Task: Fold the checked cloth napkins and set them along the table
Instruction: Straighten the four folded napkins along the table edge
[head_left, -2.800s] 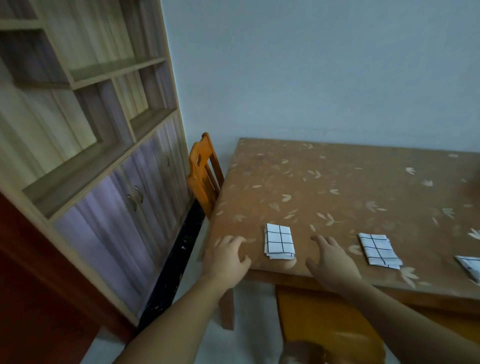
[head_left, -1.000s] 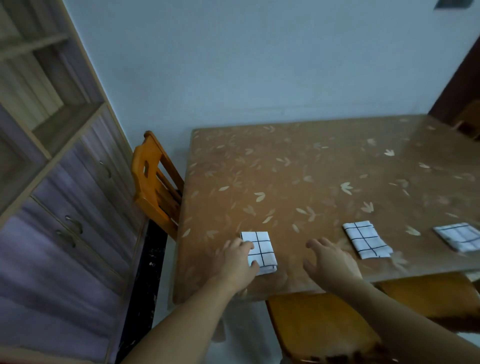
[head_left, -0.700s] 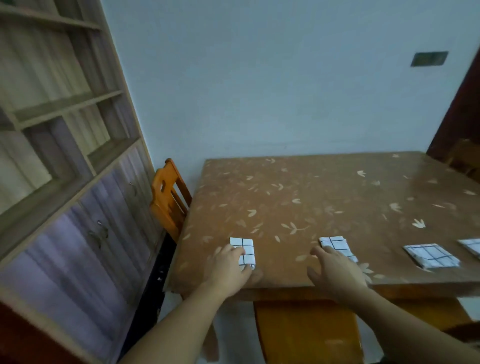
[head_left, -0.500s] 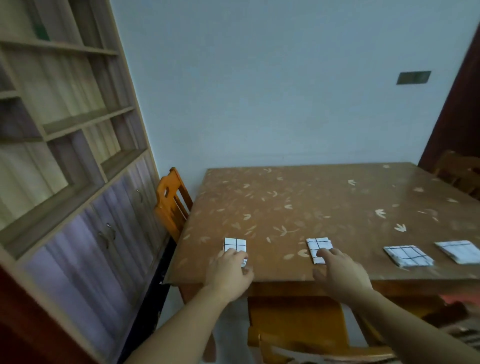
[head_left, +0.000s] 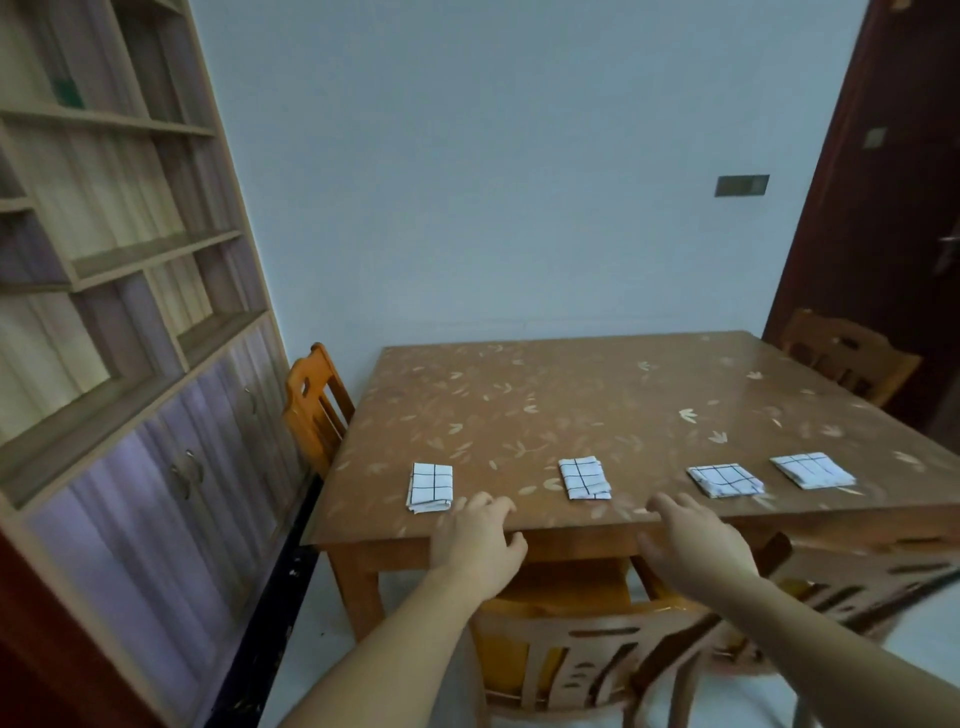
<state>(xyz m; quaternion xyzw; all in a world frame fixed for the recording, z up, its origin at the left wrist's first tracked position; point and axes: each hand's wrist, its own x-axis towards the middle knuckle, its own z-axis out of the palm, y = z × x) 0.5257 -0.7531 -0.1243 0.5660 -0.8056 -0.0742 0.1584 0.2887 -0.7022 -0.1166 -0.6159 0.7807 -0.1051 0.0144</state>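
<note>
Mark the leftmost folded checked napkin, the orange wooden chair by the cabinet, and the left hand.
Leftmost folded white checked cloth napkin (head_left: 430, 487), head view, centre of top face.
Orange wooden chair (head_left: 307, 402), head view, backrest.
Left hand (head_left: 480, 540), head view, back of hand.

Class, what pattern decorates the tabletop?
Pale leaf shapes scattered over the brown tabletop; the head view shows it.

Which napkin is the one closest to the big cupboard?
Find the brown table and the row of four folded checked napkins along its near edge. The leftmost napkin lies nearest the cupboard, just beyond the left hand.
</note>
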